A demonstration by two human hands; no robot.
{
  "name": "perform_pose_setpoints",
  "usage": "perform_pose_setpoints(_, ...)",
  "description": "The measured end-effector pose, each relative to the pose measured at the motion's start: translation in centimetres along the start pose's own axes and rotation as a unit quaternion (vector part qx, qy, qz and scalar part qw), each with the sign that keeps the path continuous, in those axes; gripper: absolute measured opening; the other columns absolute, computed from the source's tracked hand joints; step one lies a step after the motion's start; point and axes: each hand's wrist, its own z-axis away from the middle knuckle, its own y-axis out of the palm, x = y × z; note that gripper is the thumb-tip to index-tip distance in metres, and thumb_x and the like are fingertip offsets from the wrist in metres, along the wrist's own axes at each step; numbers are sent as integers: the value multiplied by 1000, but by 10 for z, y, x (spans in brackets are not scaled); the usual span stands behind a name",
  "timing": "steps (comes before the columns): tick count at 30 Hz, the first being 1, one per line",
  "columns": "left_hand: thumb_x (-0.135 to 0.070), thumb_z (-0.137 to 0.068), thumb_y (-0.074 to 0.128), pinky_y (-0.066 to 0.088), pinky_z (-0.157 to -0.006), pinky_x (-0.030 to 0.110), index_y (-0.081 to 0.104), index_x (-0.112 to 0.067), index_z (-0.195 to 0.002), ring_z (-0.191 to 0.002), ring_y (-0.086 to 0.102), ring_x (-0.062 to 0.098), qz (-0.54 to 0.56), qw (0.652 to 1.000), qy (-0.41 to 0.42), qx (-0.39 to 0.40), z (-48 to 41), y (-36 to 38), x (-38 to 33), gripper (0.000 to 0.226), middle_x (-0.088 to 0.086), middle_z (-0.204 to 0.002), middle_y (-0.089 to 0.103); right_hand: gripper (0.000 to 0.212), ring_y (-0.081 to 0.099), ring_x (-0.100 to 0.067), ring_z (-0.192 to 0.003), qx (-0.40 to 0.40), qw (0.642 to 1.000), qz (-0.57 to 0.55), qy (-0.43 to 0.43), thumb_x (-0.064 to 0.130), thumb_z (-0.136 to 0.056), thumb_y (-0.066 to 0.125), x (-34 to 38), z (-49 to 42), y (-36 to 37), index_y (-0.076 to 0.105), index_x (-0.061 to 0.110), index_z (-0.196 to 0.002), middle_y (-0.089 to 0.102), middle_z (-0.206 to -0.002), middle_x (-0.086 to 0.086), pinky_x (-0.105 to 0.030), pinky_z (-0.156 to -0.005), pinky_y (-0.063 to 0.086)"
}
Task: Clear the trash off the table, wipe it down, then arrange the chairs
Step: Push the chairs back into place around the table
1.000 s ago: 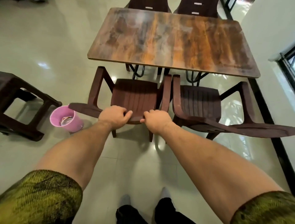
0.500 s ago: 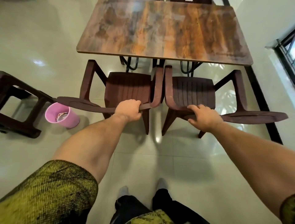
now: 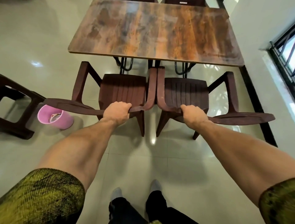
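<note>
Maroon slatted plastic chairs [image 3: 122, 91] in 2 hands [image 3: 117, 110]

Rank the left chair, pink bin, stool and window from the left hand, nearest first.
1. left chair, gripped by the left hand
2. pink bin, on the floor leftward
3. stool, past the pink bin
4. window, far right

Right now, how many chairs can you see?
4. The left chair gripped by the left hand, right chair gripped by the right hand, both beside the table; two far chairs peek past its far edge. Others may be hidden.
</note>
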Motion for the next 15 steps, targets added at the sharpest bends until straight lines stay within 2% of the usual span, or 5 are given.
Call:
perform_pose_setpoints(5,-25,-95,51,49,-78,42,60,-19,-100,-88,64,33,0,1000,2,-3,6,2,-9,12,6,-100,70,18,55,-28,-81,6,1000,1,-16,9,-98,44,-3,9,2,52,17,-113,54,-91,-5,-46,-82,54)
perform_pose_setpoints(9,-23,-95,51,49,-79,42,61,-19,-102,-89,64,33,1,1000,1,-1,15,4,-16,13,6,-102,70,25,61,-30,-87,13,999,-19,-30,5,-94,45,-9,20,13,54,19,-112,64,-100,-7,-49,-85,55)
perform_pose_setpoints(15,-23,-95,52,50,-80,41,62,-20,-105,-89,65,32,0,1000,-8,9,30,6,-28,15,5,-104,70,33,61,-31,-97,13,998,-26,-53,0,-92,43,-18,33,16,55,18,-117,63,-109,-9,-47,-91,52)
